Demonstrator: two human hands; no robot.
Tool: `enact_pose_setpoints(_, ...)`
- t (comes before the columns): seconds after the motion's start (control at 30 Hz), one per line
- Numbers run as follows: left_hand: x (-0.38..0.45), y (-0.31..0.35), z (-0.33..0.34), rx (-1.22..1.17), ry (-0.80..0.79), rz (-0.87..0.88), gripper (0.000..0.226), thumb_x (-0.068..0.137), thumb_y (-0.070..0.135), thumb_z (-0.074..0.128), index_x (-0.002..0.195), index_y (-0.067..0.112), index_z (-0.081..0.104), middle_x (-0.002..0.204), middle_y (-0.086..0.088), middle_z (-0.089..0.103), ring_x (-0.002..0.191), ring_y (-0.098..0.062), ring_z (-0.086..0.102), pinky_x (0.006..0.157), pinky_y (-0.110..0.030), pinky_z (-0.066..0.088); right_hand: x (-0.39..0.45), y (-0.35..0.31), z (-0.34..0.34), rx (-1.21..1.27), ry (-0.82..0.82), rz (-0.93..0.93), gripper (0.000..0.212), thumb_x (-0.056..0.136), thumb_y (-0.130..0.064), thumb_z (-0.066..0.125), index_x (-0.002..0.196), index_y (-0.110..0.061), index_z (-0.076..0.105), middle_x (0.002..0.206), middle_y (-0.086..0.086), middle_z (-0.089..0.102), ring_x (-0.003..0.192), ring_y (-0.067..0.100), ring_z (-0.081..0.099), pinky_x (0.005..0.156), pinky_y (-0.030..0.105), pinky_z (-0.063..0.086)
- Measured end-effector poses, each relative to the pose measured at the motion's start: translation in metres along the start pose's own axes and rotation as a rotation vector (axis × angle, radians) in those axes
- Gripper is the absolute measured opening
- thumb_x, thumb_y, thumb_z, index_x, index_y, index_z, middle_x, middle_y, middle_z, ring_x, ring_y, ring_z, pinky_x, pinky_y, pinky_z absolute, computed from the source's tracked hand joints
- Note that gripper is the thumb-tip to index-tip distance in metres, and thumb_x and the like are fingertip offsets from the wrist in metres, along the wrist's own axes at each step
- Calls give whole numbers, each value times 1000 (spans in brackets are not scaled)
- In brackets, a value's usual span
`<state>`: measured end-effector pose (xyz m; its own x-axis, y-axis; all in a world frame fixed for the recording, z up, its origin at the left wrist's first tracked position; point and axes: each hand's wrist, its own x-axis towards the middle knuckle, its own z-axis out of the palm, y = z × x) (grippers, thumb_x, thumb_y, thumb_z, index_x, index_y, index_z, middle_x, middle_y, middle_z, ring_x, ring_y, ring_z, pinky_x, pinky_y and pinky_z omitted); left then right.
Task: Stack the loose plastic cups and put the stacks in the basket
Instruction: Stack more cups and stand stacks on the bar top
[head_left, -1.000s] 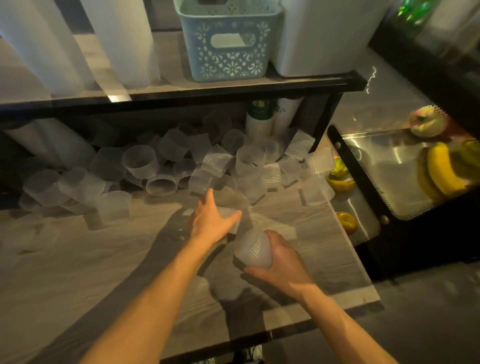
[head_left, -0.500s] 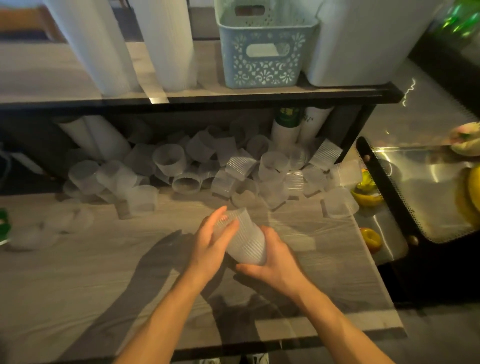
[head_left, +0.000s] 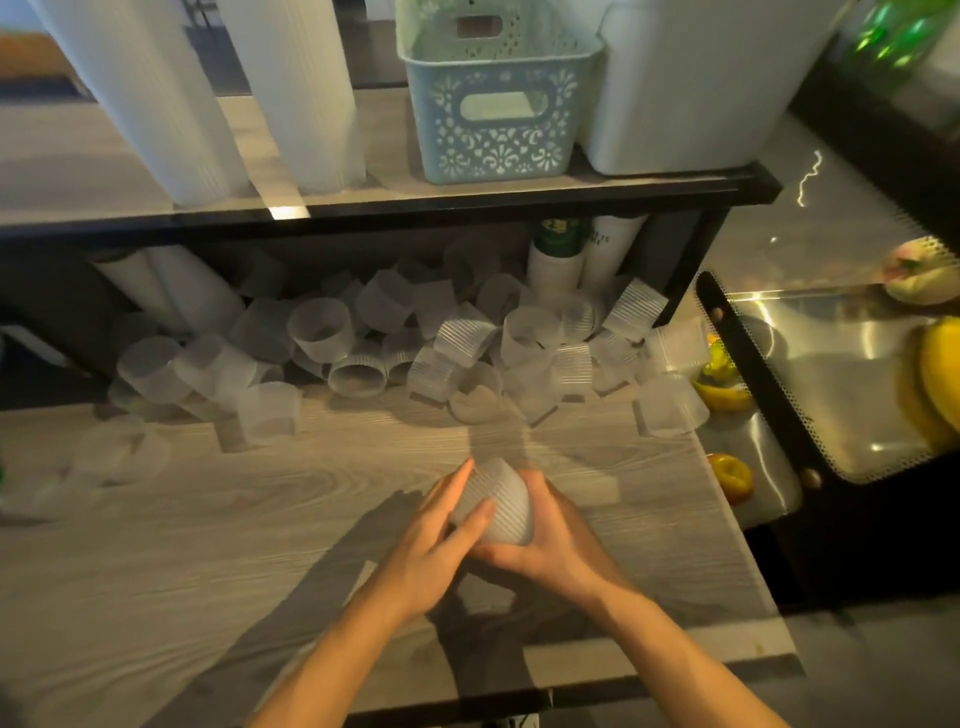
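Grey wood-grain tabletop (head_left: 218, 545) fills the near part of the view, dim, with long shadows of the arms on it. Just above it, the left hand (head_left: 434, 540) and the right hand (head_left: 553, 540) are closed together around a small ribbed stack of cups (head_left: 496, 506), the left from the side with the thumb over the ribs, the right cupped under the lower end. How many cups are nested there I cannot tell. The first risk is in this grip: the cups look thin and soft, so too hard a push could jam them crooked or dent a wall, and the stack would then not sit straight. Farther away, the pile of loose cups (head_left: 395, 343) lies on its sides under the shelf (head_left: 467, 200), some cups leaning on each other. A careless reach into it could make cups roll, and the cup (head_left: 670, 408) at the right edge of the tabletop is close to the tray of fruit (head_left: 810, 374) and could fall there. Farthest, the blue basket (head_left: 493, 104) stands on the shelf between tall white cup stacks (head_left: 306, 93) and a white bin (head_left: 701, 78); lifting a stack up there, the arm may knock a tall column over.
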<state>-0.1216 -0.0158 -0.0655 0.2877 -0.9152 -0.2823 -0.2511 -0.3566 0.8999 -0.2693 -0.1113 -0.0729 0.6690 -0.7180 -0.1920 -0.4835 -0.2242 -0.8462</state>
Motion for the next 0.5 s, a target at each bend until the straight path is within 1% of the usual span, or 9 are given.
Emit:
enact_pose_setpoints(0.03, 4, 2, 0, 21, 20, -3, 87, 75, 84, 44, 148, 40, 30, 150, 20, 33, 139, 1, 32, 114, -21, 25, -2, 1, -5, -37, -15, 10, 83, 59, -68, 81, 127, -42, 40, 117, -14, 57, 105, 4, 58, 87, 32, 54)
enact_pose_setpoints(0.1, 19, 9, 0, 54, 130, 1, 85, 74, 81, 48, 145, 36, 39, 141, 15, 48, 130, -4, 46, 112, -28, 35, -2, 4, -14, -91, 9, 22, 85, 63, -60, 81, 133, -33, 42, 119, -12, 55, 106, 4, 55, 86, 26, 49)
enact_pose_setpoints(0.17, 38, 19, -2, 93, 235, 21, 82, 71, 76, 52, 141, 32, 46, 130, 12, 55, 120, -7, 53, 105, -33, 43, 0, 5, -21, -89, 50, 18, 86, 61, -60, 79, 134, -29, 44, 121, -10, 56, 107, 5, 55, 86, 26, 48)
enact_pose_setpoints(0.23, 62, 31, -8, 131, 314, 46, 70, 80, 64, 60, 138, 28, 47, 124, 11, 56, 112, -8, 55, 98, -32, 46, 3, 4, -27, -74, 95, 42, 81, 59, -59, 80, 127, -32, 46, 115, -14, 58, 104, 4, 57, 86, 28, 49)
enact_pose_setpoints(0.27, 74, 38, -11, 141, 359, 41, 63, 85, 57, 62, 138, 27, 47, 123, 10, 55, 108, -10, 56, 94, -32, 47, 4, 4, -31, -65, 116, 66, 74, 59, -56, 83, 120, -35, 46, 107, -18, 58, 97, 1, 57, 83, 28, 49)
enact_pose_setpoints(0.33, 100, 50, -20, 124, 448, -29, 59, 89, 50, 62, 139, 23, 45, 123, 6, 54, 102, -14, 57, 88, -33, 46, 6, 4, -40, -52, 152, 107, 66, 59, -51, 85, 110, -39, 44, 96, -20, 58, 87, -2, 56, 76, 27, 49)
enact_pose_setpoints(0.37, 114, 53, -25, 104, 483, -78, 60, 89, 50, 62, 138, 20, 44, 123, 2, 56, 104, -18, 58, 89, -33, 44, 8, 4, -44, -46, 161, 118, 67, 58, -53, 84, 109, -40, 44, 95, -19, 59, 87, -1, 57, 74, 27, 50)
enact_pose_setpoints(0.43, 140, 58, -34, 71, 546, -190, 63, 88, 50, 63, 136, 14, 45, 126, -6, 59, 115, -27, 56, 96, -37, 43, 11, 5, -51, -31, 167, 136, 70, 54, -58, 82, 112, -40, 46, 98, -16, 61, 88, -1, 59, 72, 26, 51)
enact_pose_setpoints(0.5, 164, 59, -42, 44, 570, -292, 73, 83, 58, 63, 137, 13, 44, 130, -11, 59, 120, -32, 54, 101, -42, 43, 14, 9, -56, -2, 175, 151, 75, 54, -58, 82, 118, -40, 47, 102, -15, 62, 90, 1, 60, 73, 26, 53)
